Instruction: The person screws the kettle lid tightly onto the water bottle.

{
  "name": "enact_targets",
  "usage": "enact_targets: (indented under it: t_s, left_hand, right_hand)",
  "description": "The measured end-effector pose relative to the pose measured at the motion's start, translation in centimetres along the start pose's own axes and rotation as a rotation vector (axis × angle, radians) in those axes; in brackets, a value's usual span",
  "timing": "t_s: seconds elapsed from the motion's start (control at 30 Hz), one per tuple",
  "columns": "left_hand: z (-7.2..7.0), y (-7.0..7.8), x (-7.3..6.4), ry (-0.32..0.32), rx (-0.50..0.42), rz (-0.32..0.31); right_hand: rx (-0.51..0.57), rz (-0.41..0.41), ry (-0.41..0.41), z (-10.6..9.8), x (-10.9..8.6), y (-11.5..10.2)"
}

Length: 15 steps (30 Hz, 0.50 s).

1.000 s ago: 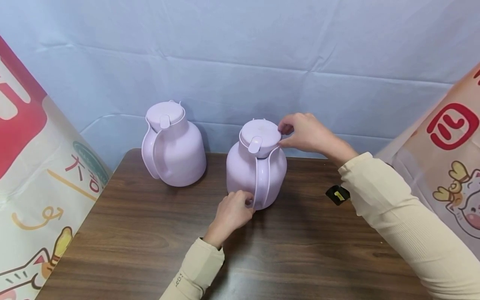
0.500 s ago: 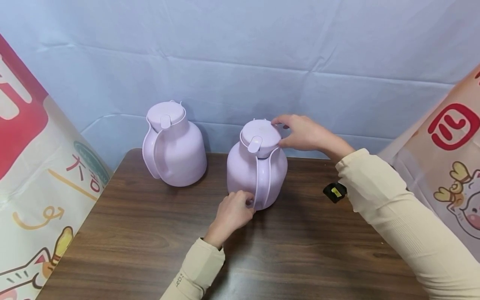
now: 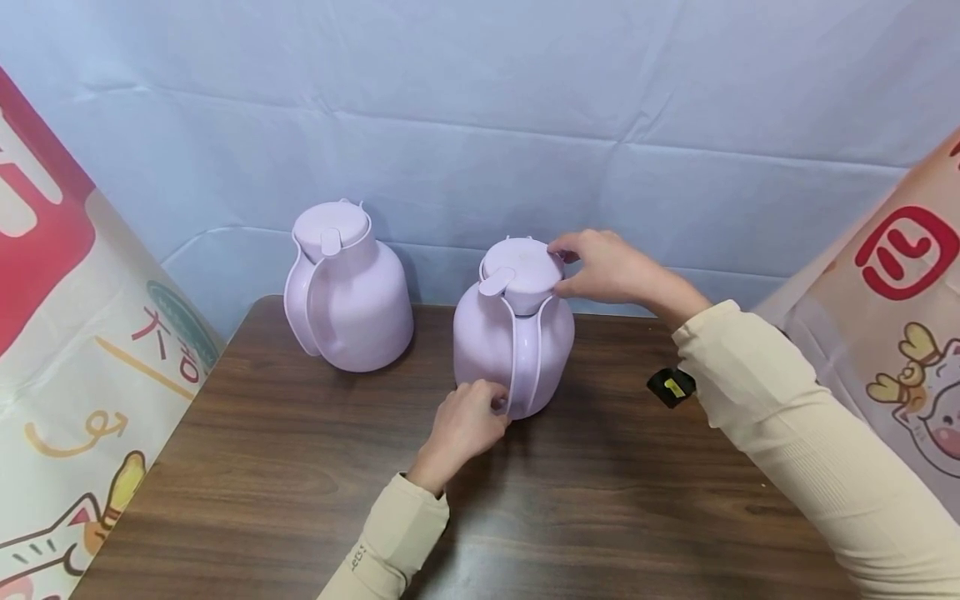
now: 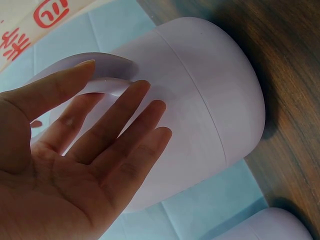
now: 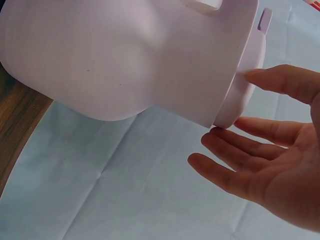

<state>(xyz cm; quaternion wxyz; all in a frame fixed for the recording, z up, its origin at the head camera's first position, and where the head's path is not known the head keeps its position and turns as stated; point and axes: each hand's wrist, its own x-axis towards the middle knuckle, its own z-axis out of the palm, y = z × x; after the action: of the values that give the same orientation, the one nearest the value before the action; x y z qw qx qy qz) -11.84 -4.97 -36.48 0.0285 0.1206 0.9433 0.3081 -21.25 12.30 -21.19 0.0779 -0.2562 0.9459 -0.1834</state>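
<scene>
Two lilac vacuum jugs stand upright on the wooden table (image 3: 300, 500). My left hand (image 3: 465, 422) is low at the handle (image 3: 527, 358) of the right jug (image 3: 480, 350). In the left wrist view, the thumb and forefinger of my left hand (image 4: 85, 145) pinch the handle, while the other fingers lie against or close to the body. My right hand (image 3: 611, 265) holds the rim of that jug's round lid (image 3: 525, 260) between thumb and fingers. The lid's lever (image 3: 497, 282) points toward the near left, off the handle's line. The right wrist view has the thumb on the lid's side (image 5: 245, 95).
The other jug (image 3: 367, 308) stands to the left, its lid lever lined up with its handle. A small black object with a yellow mark (image 3: 671, 387) is by the right sleeve. Pale blue cloth (image 3: 465, 125) hangs behind, with printed sheets (image 3: 97, 333) at both sides.
The right jug's lid has turned, its lever swinging left away from the handle. My right forefinger has shifted on the lid's rim. My left hand stays in place.
</scene>
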Motion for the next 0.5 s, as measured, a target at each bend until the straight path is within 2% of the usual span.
enact_targets:
  t_s: [0.2, 0.5]
  left_hand:
    - [-0.04, 0.02, 0.00, 0.003, 0.009, -0.007]
    - [-0.05, 0.08, 0.02, 0.004, 0.010, -0.008]
  right_hand:
    - [-0.036, 0.014, 0.031, 0.10, -0.22, -0.40]
    - [-0.072, -0.011, 0.078, 0.36, -0.47, -0.46]
